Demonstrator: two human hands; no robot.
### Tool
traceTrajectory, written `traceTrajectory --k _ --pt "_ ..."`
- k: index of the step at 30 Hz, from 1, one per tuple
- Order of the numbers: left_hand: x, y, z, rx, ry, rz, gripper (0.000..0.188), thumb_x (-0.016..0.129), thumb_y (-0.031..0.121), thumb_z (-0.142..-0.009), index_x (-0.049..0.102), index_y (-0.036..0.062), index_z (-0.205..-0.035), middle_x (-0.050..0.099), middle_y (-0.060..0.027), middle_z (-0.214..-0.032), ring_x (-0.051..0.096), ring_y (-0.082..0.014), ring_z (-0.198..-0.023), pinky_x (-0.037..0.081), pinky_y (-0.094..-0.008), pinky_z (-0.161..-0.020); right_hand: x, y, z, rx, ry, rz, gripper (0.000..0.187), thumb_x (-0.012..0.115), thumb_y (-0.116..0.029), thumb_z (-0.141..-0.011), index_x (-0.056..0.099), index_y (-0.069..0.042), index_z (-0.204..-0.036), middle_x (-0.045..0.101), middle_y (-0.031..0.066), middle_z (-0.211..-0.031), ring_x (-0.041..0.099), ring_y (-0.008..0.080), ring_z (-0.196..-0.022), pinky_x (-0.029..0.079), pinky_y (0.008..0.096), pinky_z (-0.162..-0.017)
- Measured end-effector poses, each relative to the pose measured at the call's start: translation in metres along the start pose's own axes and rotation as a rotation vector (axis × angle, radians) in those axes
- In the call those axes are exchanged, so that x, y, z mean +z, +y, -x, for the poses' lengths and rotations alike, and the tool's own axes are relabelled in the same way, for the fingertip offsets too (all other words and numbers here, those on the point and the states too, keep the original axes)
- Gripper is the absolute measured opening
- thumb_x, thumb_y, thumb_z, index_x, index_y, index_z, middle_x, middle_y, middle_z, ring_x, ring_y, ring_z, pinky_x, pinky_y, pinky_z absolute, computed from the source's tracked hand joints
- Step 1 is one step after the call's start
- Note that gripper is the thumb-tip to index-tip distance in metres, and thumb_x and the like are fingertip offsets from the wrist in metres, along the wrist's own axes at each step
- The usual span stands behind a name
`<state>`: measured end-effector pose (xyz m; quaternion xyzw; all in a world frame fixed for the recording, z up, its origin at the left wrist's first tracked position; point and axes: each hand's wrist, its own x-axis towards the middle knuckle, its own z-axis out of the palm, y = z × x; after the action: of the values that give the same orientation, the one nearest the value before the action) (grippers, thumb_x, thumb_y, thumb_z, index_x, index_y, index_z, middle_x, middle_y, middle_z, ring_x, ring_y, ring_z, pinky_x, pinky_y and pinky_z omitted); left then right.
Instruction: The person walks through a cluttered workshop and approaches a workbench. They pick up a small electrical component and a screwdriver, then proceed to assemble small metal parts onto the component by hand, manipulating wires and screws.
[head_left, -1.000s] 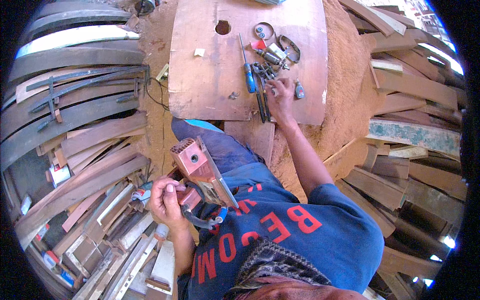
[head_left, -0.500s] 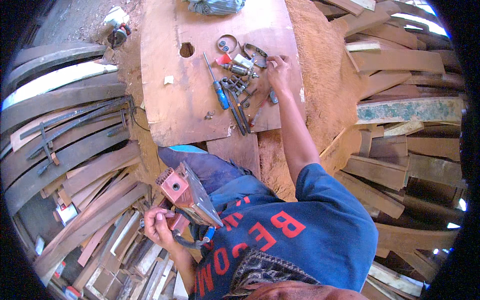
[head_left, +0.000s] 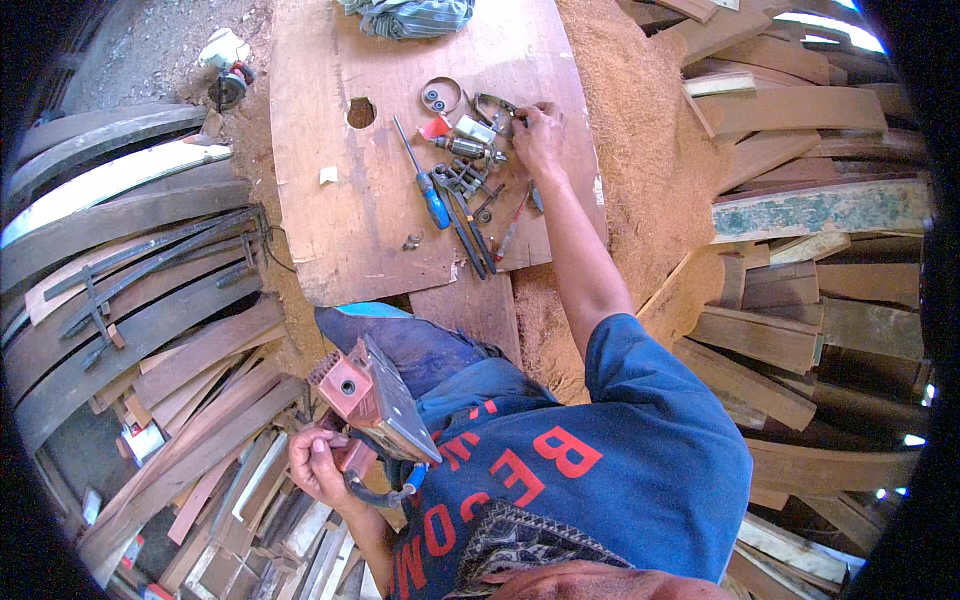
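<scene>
My left hand (head_left: 318,464) is closed at the handle end of a red power planer (head_left: 375,400). The planer is tilted over my lap, its flat metal sole facing right; a dark cord with a blue sleeve bends below it. My right hand (head_left: 541,138) reaches over the board, fingers bent together at the edge of a dark curved part (head_left: 492,101); whatever is between the fingertips is hidden. Left of it lie a motor armature (head_left: 462,147), a white piece (head_left: 474,130), a red piece (head_left: 435,127) and a ring with small bearings (head_left: 440,96).
On the wooden board (head_left: 330,230) lie a blue-handled screwdriver (head_left: 432,200), dark-handled pliers (head_left: 470,235), a thin red tool (head_left: 512,228) and small metal parts (head_left: 412,242). A cloth bundle (head_left: 415,15) sits at the far edge. Sawdust (head_left: 650,150) and stacked timber (head_left: 800,115) surround it.
My right hand has moved slightly left, closer to the dark curved part, its fingers drawn in. The planer stays in my left hand, slightly lower in view. The view has shifted a little.
</scene>
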<state>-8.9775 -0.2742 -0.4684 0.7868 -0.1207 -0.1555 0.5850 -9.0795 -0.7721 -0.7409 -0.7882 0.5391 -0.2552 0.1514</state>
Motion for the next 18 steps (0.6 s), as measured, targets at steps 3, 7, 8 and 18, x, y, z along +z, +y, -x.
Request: traceTrajectory --k 3,7,8,18 --pt "0.0 -0.001 0.0 0.005 -0.007 -0.003 0.017 0.056 0.015 -0.093 0.06 -0.0012 -0.087 0.059 -0.007 -0.073 0.056 -0.0143 -0.069 0.043 -0.0296 -0.072 0.001 0.0 0.0 0.011 -0.002 -0.004 0.015 0.075 -0.013 -0.078 0.078 -0.01 -0.093 0.065 0.0154 -0.11 0.056 0.0355 -0.111 0.045 0.0447 -0.099" --pt "0.0 -0.001 -0.001 0.01 -0.007 -0.012 0.018 0.056 0.015 -0.093 0.061 -0.001 -0.087 0.059 -0.0073 -0.073 0.056 -0.0145 -0.07 0.043 -0.0299 -0.071 0.002 0.006 -0.001 0.013 0.008 -0.05 0.014 0.073 -0.011 -0.078 0.077 -0.009 -0.091 0.065 0.0164 -0.106 0.057 0.0357 -0.111 0.044 0.0455 -0.1" --pt "-0.001 -0.003 0.0 0.004 -0.013 -0.003 0.018 0.057 0.016 -0.093 0.061 -0.0008 -0.087 0.06 -0.0075 -0.073 0.056 -0.0145 -0.07 0.043 -0.03 -0.071 0.001 0.008 -0.001 0.009 0.039 -0.066 0.014 0.073 -0.01 -0.08 0.076 -0.007 -0.093 0.066 0.0152 -0.104 0.059 0.0334 -0.107 0.045 0.0438 -0.098" --pt "-0.001 0.001 0.002 -0.022 -0.03 -0.048 0.011 0.059 0.009 -0.095 0.061 -0.0011 -0.099 0.063 -0.0077 -0.079 0.062 -0.0125 -0.068 0.049 -0.0263 -0.067 -0.11 -0.121 0.058 0.386 -0.523 -1.33 0.023 0.071 -0.011 -0.089 0.071 0.0 -0.109 0.072 0.0059 -0.099 0.066 0.0142 -0.09 0.053 0.0307 -0.083"
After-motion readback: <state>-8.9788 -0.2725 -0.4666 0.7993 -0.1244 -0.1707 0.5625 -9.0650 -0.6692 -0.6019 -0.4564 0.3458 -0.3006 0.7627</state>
